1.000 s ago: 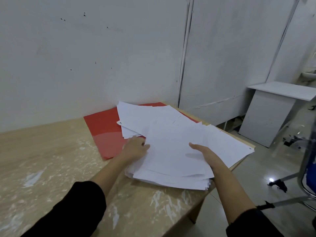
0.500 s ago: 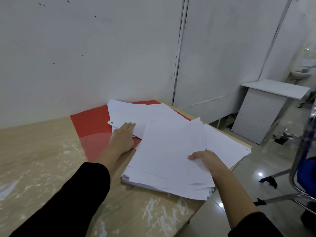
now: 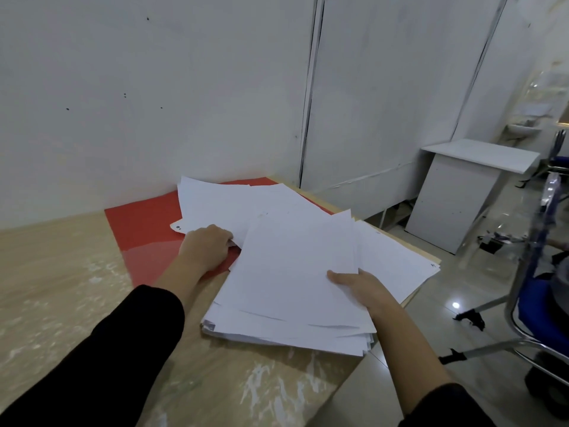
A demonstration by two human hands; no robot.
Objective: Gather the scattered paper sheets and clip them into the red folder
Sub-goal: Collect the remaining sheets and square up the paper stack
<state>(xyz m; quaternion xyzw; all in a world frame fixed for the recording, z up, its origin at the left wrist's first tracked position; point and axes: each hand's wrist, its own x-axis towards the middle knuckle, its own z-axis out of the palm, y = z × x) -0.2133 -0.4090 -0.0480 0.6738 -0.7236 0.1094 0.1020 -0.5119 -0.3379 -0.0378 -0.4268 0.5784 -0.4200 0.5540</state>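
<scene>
A red folder [image 3: 144, 229] lies flat on the wooden table [image 3: 55, 272], near the wall. White paper sheets [image 3: 221, 208] are spread loosely over its right part. A thick, uneven stack of sheets [image 3: 295, 278] is lifted at its right side, its near left corner close to the table. My right hand [image 3: 363, 288] grips that stack at its right edge, thumb on top. My left hand [image 3: 204, 249] has its fingers curled on the near edge of the loose sheets lying on the folder.
The white wall runs close behind the table. The table's right edge drops off just under the stack. To the right stand a small white desk [image 3: 474, 180] and a blue chair with a metal frame [image 3: 542, 306] on the tiled floor.
My left hand left the stack, reached back over the folder to the loose sheets, and its fingers have now curled on their edge. My right hand raised the stack's right side.
</scene>
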